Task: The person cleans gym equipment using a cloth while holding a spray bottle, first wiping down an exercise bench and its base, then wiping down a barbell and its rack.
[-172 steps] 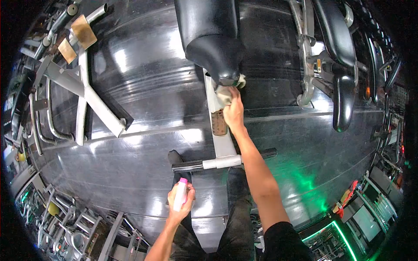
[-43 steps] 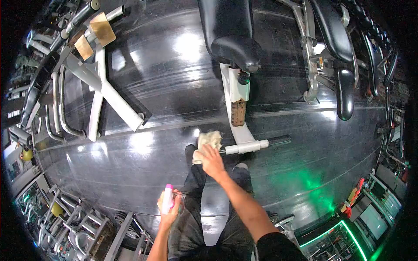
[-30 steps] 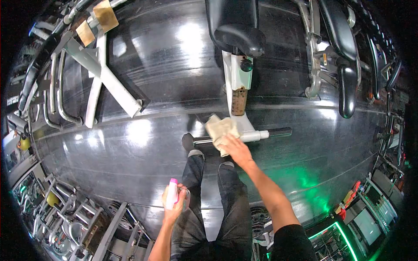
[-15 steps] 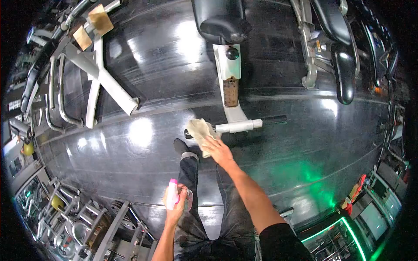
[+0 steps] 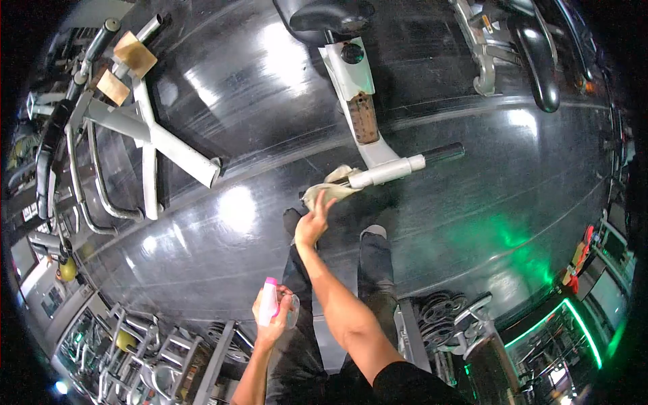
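My left hand [image 5: 273,312] is closed around a spray bottle [image 5: 268,300] with a white and pink top and a clear body, held low in front of my legs. Ahead of it, my right hand [image 5: 313,224] grips a pale cream cloth [image 5: 337,191]. The cloth drapes over the left end of a crossbar [image 5: 388,173] at the foot of a gym bench. Some of my right fingers stretch out along the cloth; others are hidden. The bar's right end shows a dark grip [image 5: 443,152].
A white upright with a worn brown panel [image 5: 363,118] leads from the crossbar to a black padded seat [image 5: 331,17]. A white machine frame [image 5: 152,131] stands at the left. Another padded machine [image 5: 533,61] is at the right. Weight plates [image 5: 442,310] lie behind me.
My right hand has moved left, and the cloth has bunched around the bar's left end. The view has turned somewhat. My left hand still holds the spray bottle.
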